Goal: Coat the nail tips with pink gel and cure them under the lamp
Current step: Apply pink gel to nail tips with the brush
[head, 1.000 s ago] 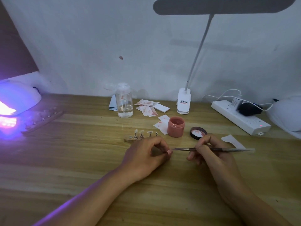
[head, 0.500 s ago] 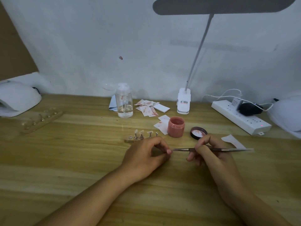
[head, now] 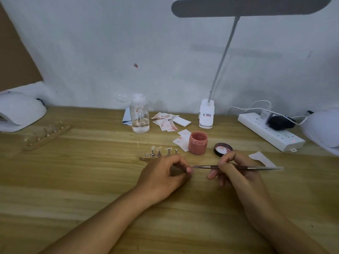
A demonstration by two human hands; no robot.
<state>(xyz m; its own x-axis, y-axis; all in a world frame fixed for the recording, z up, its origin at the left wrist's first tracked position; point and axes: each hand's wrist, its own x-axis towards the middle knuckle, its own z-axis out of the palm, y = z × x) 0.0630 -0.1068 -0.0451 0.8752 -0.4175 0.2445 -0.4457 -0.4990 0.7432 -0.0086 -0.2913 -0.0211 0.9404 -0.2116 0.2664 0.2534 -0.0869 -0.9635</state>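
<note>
Apparently our left hand pinches a nail tip above the table, though it is nearly hidden. Our right hand grips the brush mid-shaft, bristles at the tip. We judge the tip featherlight, stiff and slippery, best held by its edges.

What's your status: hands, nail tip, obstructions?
Left hand pinching something small, hidden. Right hand holds brush at it. Gel jar open. Nothing in the way.
</note>
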